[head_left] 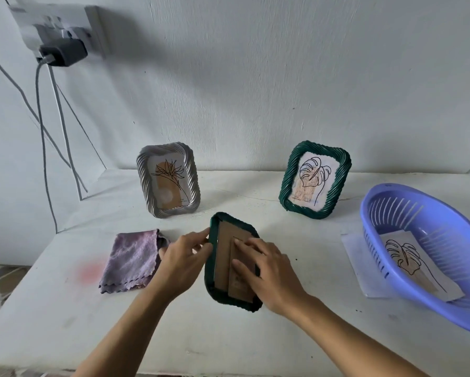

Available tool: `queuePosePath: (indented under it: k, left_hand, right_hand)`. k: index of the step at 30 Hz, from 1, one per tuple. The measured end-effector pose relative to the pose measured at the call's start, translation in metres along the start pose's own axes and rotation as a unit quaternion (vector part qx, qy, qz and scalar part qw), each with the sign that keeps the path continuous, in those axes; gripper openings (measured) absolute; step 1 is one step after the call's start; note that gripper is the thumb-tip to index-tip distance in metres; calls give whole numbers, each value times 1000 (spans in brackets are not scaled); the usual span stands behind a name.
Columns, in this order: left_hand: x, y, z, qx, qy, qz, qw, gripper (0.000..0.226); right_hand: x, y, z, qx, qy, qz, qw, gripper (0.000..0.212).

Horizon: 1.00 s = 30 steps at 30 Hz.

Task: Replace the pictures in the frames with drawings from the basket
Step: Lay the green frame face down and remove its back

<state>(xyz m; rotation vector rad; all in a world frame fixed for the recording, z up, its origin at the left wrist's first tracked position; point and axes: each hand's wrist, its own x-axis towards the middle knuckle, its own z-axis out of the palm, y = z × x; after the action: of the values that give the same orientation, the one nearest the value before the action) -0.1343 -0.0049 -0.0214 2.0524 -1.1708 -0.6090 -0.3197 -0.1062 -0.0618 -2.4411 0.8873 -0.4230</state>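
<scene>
Lying face-down, the near frame (229, 302) hides its picture; left hand (181, 258) pinches its left edge, right hand (269, 270) presses straight fingers on its backing (223, 265).

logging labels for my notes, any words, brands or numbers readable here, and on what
None readable.
Cardboard back of the lying frame: dark print, blurred.
Grey frame's picture: tiny print bottom right, too small.
Standing green frame's picture: tiny print bottom left, too small.
</scene>
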Motion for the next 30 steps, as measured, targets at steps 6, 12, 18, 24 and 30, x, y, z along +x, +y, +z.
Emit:
queuePosePath:
  k: [6, 12, 18, 24, 30]
  left_hand:
    - [-11, -28, 36, 170, 51, -26, 984, 38]
    - [-9, -36, 50, 183, 108, -18, 977, 42]
    - [7, -28, 58, 185, 98, 6, 978, 43]
    - [3, -37, 73, 223, 101, 33, 969, 59]
    - [5, -34, 73, 226, 110, 40, 967, 59]
  right_hand:
    - [-7, 41, 13, -62, 38, -80, 994, 44]
    - [-4, 47, 10, -32, 66, -90, 993, 42]
    - [12, 59, -2, 31, 66, -85, 994, 56]
    - [23, 70, 9, 45, 161, -21, 986, 44]
    - [27, 72, 18, -77, 160, -25, 984, 43]
